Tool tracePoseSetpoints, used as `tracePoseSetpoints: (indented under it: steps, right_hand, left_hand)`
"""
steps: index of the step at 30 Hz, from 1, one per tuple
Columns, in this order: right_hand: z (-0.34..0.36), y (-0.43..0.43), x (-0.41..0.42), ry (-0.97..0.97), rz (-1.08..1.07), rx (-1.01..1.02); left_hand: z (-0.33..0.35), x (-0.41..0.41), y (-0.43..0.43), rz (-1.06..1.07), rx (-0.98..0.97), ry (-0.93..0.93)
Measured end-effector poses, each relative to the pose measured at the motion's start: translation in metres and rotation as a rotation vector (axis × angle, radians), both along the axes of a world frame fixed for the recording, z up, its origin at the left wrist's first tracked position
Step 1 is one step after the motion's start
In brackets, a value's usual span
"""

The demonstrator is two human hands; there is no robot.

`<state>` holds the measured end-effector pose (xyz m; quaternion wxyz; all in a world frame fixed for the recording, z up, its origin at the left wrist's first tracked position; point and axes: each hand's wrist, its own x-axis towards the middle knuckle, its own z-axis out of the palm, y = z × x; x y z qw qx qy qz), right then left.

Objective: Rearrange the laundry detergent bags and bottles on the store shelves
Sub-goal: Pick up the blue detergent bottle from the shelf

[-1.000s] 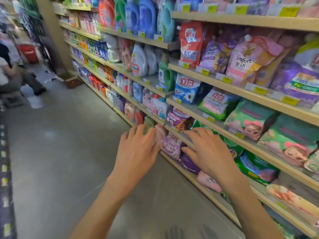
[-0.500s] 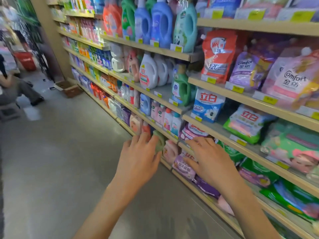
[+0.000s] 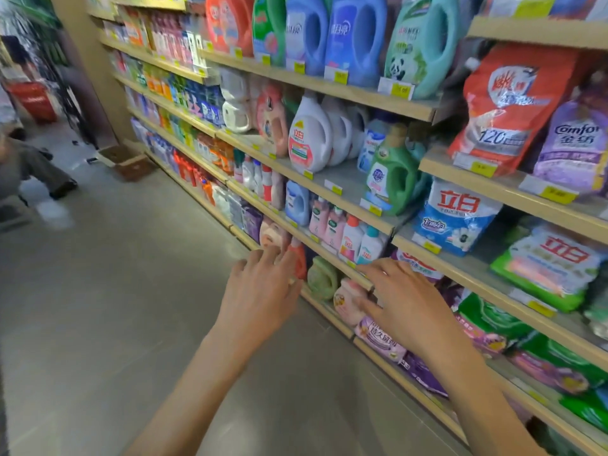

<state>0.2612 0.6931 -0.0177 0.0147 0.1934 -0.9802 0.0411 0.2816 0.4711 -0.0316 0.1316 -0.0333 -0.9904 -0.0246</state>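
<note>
Wooden store shelves (image 3: 335, 90) on my right hold detergent bottles and bags. My left hand (image 3: 260, 291) is stretched out with fingers spread, its tips in front of an orange-red bottle (image 3: 298, 258) on the low shelf, holding nothing. My right hand (image 3: 399, 304) hovers with spread fingers before a pink bottle (image 3: 345, 299) and a purple bag (image 3: 381, 340) on the bottom shelf; its fingertips are level with the shelf edge (image 3: 362, 281). A pale green bottle (image 3: 322, 278) lies between the two hands. Whether either hand touches a product is unclear.
Large bottles (image 3: 421, 44) fill the top shelf, a green one (image 3: 390, 179) stands mid-shelf, blue-white (image 3: 455, 215) and green bags (image 3: 552, 268) lie further right. A person's legs (image 3: 36, 169), a cardboard box (image 3: 130, 161) and a red basket (image 3: 31, 100) are down the grey aisle (image 3: 108, 291).
The view has shifted left along the shelves and closer. Both hands have kept their spread pose and now sit in front of the low bottles instead of the purple bags.
</note>
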Motion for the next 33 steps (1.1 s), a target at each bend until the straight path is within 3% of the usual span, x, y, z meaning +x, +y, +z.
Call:
tracePoseSetpoints:
  steps: [18,33]
  right_hand:
    - [-0.003,-0.253,-0.155,-0.027,-0.204,0.052]
    - [-0.059,-0.360,-0.302,-0.124,-0.289,0.003]
  left_hand:
    - [-0.004,-0.197,-0.252,-0.201,0.028,-0.091]
    - [-0.053,-0.371,-0.347,-0.295,-0.071,-0.201]
